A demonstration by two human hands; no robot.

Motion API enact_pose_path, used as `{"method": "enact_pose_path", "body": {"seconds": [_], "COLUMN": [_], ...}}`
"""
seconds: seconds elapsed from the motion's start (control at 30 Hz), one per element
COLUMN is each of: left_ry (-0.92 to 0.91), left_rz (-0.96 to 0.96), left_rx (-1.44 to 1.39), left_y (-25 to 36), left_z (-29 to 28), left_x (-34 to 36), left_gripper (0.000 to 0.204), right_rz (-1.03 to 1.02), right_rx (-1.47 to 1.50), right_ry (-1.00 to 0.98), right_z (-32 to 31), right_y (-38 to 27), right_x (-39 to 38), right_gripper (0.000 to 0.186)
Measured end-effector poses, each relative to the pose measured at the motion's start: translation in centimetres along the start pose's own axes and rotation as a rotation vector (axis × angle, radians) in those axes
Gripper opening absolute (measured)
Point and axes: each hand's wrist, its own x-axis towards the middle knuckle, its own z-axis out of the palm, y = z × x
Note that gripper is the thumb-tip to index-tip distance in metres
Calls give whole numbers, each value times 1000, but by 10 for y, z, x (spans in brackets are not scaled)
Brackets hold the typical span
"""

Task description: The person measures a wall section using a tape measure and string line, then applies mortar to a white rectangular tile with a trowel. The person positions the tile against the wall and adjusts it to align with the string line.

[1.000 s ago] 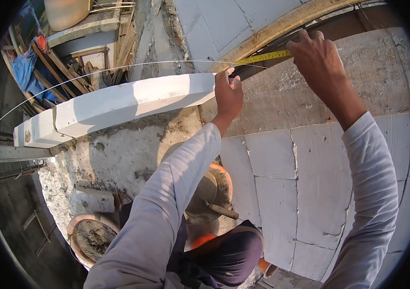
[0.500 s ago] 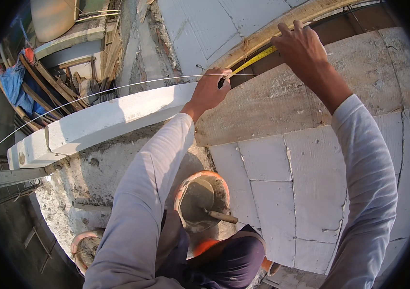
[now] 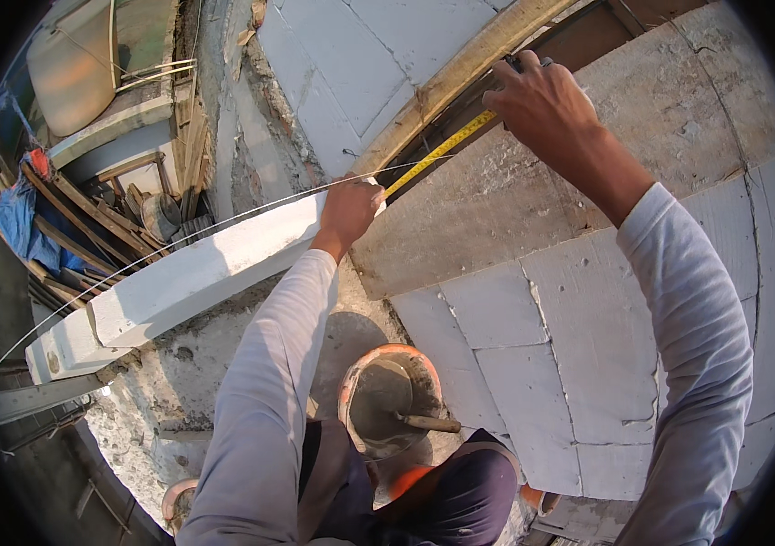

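Observation:
A yellow tape measure (image 3: 437,153) stretches along the gap between a weathered board (image 3: 515,214) and a curved timber beam (image 3: 447,86). My right hand (image 3: 542,109) grips the tape's dark case at its upper right end. My left hand (image 3: 348,209) has its fingers curled at the tape's lower end, on the end of a row of white blocks (image 3: 206,273). A thin white line (image 3: 260,212) runs across above the blocks, passing by my left hand. Both arms are stretched forward.
An orange-rimmed bucket (image 3: 392,350) of grey mortar holds a wooden-handled tool (image 3: 428,422) by my knees. A white block wall (image 3: 606,346) fills the right, rough concrete (image 3: 160,391) the lower left. Scrap planks (image 3: 87,223) and blue tarp (image 3: 28,227) lie at upper left.
My left hand has moved left and down onto the block's end, and my right hand left a little. More yellow tape shows between them. The view has also shifted.

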Motion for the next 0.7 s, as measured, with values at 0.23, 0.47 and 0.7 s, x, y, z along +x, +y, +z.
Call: {"method": "enact_pose_path", "body": {"seconds": [0.23, 0.47, 0.7], "left_ry": [-62, -90, -131], "left_rz": [-10, -15, -32], "left_rx": [-18, -37, -41], "left_y": [-2, 0, 10], "left_z": [-12, -11, -14], "left_x": [0, -1, 7], "left_gripper": [25, 25, 25], "right_rz": [7, -5, 1], "right_rx": [42, 9, 20], "right_ry": [-76, -79, -31], "right_z": [-11, 1, 7], "right_y": [-5, -4, 0], "right_x": [-1, -7, -8], "right_gripper": [11, 11, 9]}}
